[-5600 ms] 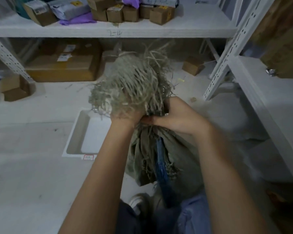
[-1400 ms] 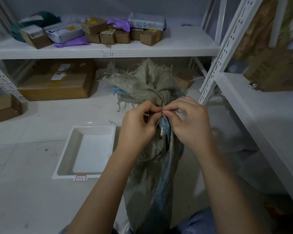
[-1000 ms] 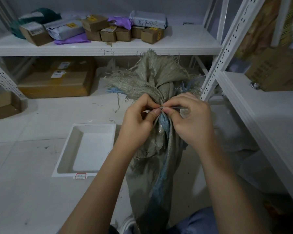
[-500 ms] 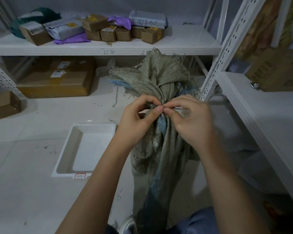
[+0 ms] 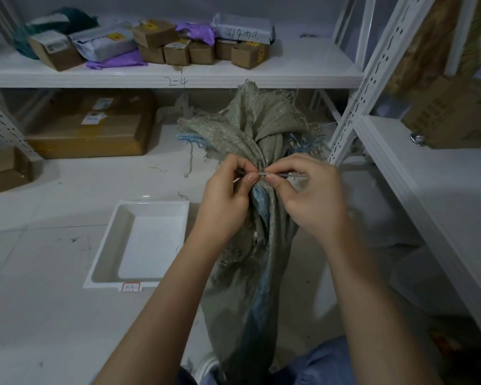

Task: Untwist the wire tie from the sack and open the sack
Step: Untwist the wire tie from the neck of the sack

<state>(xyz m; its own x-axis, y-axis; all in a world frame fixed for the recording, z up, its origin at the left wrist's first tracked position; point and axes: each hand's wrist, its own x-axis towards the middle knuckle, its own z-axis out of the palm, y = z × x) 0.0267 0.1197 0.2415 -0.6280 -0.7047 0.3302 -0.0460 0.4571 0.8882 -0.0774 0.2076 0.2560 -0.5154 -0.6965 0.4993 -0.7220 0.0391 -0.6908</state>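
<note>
Both hands are at the sack's neck: the left hand [image 5: 225,202] and right hand [image 5: 310,201] each pinch an end of the tie [image 5: 262,174] between thumb and forefinger, thumbs nearly meeting. The tie runs level across the gathered neck, so I'd say the untwisting is under way but not finished. The sack [image 5: 257,245] stands on the floor, its frayed top bunched shut above the tie. Opening remains. A white tray [image 5: 114,245] lies beside it.
</note>
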